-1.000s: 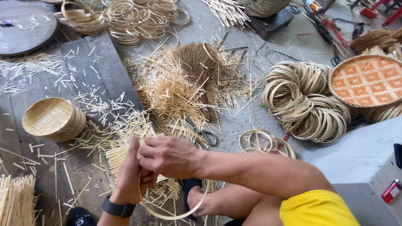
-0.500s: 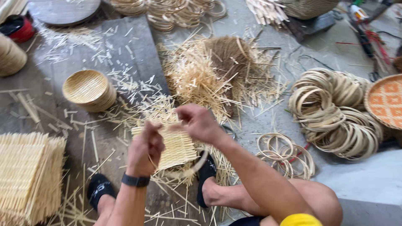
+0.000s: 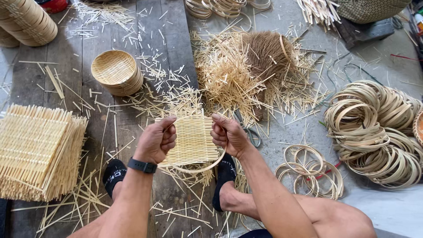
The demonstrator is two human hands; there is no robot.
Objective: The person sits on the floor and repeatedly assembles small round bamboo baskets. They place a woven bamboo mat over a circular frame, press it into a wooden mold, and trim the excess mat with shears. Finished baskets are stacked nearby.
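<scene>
While your left hand (image 3: 156,140) and right hand (image 3: 229,134) stay closed on the woven mat (image 3: 194,140), press it evenly into the hoop (image 3: 200,169); keep its edges square.

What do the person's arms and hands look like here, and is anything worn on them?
Both forearms are bare, with no sleeves in view. The left hand and right hand are bare too: no gloves, no rings that can be made out. A black band like a watch or fitness tracker circles the left wrist.

Scissors (image 3: 250,130) half behind the right hand (image 3: 229,134) (orange tray (image 3: 418,127) cut by the edge)
</scene>
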